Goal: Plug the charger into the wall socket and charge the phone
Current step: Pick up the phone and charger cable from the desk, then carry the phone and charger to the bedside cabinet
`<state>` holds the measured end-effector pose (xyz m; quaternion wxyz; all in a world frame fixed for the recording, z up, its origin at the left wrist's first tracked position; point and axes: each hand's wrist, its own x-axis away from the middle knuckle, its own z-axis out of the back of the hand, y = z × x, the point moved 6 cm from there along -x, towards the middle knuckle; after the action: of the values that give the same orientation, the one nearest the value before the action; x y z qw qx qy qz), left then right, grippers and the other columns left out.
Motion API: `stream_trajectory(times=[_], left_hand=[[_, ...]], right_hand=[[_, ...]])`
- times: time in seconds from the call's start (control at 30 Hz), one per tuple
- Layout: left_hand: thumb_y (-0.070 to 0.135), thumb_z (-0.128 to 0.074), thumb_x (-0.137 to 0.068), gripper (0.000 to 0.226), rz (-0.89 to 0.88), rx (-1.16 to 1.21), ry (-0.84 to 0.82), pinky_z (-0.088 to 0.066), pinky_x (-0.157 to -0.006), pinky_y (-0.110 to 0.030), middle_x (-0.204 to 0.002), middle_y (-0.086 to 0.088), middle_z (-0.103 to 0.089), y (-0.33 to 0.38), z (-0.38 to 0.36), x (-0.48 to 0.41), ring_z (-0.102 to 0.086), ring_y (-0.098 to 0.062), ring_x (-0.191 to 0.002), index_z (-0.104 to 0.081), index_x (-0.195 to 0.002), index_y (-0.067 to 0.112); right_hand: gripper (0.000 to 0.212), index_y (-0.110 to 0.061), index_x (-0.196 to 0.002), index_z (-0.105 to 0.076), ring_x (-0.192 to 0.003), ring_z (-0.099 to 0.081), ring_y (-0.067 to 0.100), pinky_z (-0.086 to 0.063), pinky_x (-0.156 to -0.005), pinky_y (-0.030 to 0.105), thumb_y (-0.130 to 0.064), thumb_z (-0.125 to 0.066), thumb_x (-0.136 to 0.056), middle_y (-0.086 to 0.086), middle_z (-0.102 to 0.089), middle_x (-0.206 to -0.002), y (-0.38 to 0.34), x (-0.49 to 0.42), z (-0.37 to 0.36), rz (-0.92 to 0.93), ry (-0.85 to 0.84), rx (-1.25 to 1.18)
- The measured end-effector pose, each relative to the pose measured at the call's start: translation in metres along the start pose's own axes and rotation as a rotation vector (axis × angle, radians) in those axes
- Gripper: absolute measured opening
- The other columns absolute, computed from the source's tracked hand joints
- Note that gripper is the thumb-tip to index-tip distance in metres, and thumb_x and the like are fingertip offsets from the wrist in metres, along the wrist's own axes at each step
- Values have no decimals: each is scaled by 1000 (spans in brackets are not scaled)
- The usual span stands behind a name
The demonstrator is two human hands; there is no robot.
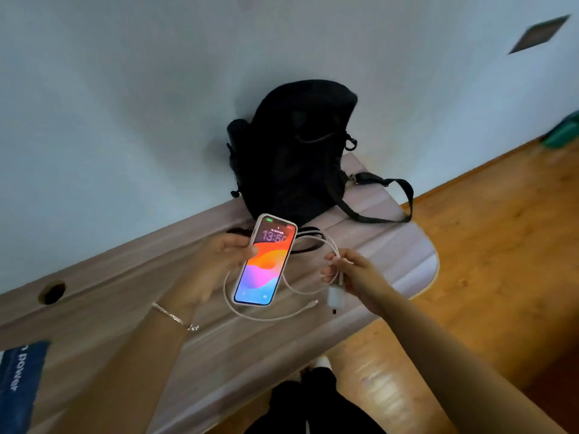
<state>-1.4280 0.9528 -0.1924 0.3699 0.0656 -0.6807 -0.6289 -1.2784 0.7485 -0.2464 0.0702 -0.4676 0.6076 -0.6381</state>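
Observation:
A phone (265, 261) in a pale case, its screen lit with a colourful wallpaper, is held above the desk by my left hand (219, 261), which grips its left edge. My right hand (354, 274) pinches the white charging cable (250, 313) just above the white charger block (335, 297), which hangs below my fingers. The cable loops down under the phone, and its free plug end (311, 303) lies loose near the desk surface, apart from the phone. No wall socket shows in the head view.
A black backpack (291, 151) stands against the white wall at the back of the pale wooden desk (125, 308), with one strap trailing right. A round cable hole (51, 292) sits at the desk's left. A blue printed item (18, 380) lies at the bottom left. Orange wooden floor (485, 245) spreads right.

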Motion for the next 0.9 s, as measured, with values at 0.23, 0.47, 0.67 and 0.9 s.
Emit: stream_trajectory(times=[0.23,0.47,0.67,0.9], left_hand=[[9,-71,-79,10,-117,-127,-139,-54,-62,-16,-68,9,-74,30,-86,-26,-67,-3,-64,-71,-81,19],[9,-66,-83,6,-104,-69,-238,-56,-63,-26,-82,-10,-75,53,-176,-34,-70,-20,-71,-71,-86,9],[8,-63,-86,15,-186,-136,-336,-53,-74,-27,-88,-10,-73,69,-260,-23,-67,-18,-77,-68,-97,-1],[8,-67,-83,14,-489,-402,-394,-48,-79,-27,-86,-6,-67,97,-368,-10,-61,-17,-81,-66,-95,2]], right_hand=[[19,-14,-102,-61,-69,-64,15,-51,-61,23,-16,-43,-98,3,-62,-72,-2,47,77,127,208,-143],[20,-15,-100,-64,-63,-53,10,-46,-66,25,-18,-44,-98,-3,-55,-64,-6,100,173,319,418,-239],[21,-22,-97,-68,-66,-45,17,-39,-67,32,-22,-46,-97,-1,-49,-65,-12,151,254,465,648,-229],[24,-31,-91,-69,-59,-49,5,-44,-56,19,-24,-47,-97,-12,-53,-62,-27,221,330,594,810,-124]])
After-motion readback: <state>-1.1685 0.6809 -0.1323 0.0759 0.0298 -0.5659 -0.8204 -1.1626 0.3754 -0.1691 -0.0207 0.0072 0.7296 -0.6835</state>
